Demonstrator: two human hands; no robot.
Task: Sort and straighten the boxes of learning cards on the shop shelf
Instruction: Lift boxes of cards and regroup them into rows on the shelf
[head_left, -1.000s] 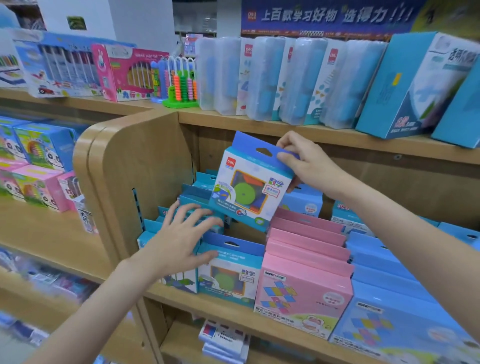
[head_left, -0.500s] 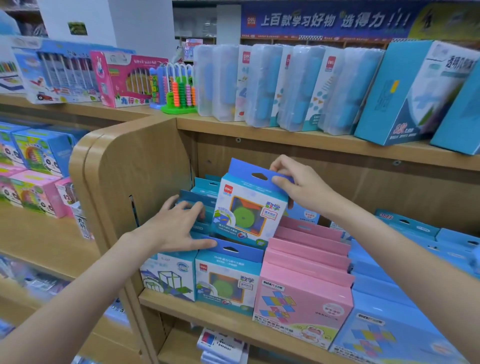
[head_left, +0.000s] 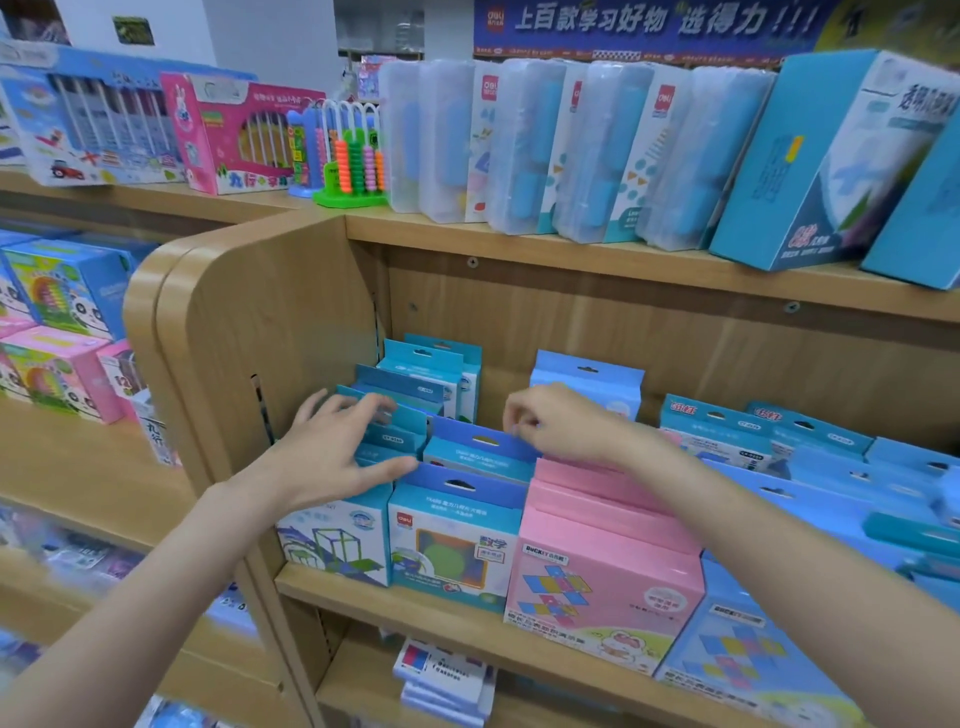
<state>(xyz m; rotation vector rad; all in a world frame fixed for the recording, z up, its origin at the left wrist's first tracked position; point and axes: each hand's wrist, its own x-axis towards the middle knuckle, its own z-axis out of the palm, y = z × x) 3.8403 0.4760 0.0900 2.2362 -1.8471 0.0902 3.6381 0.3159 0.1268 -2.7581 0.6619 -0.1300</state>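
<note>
Rows of learning card boxes stand on a wooden shelf (head_left: 415, 605). A blue card box (head_left: 475, 451) sits second in its row, behind a matching front box (head_left: 452, 545). My right hand (head_left: 566, 426) pinches the right end of its hang tab with curled fingers. My left hand (head_left: 332, 457) rests with spread fingers on the tops of the leftmost row of blue boxes (head_left: 337, 540), its thumb against the front box's tab. A row of pink boxes (head_left: 602, 577) stands to the right, then more blue boxes (head_left: 753, 649). A pale blue box (head_left: 587, 376) stands at the back.
A curved wooden side panel (head_left: 249, 332) closes the shelf bay on the left. The shelf above carries clear plastic cases (head_left: 524, 145), a bead abacus (head_left: 353, 161) and large blue boxes (head_left: 821, 156). Colourful boxes fill the neighbouring shelf (head_left: 57, 332) at left.
My right hand lowered the blue card box from mid-air into the second row, behind the front box. My left hand stayed on the leftmost row.
</note>
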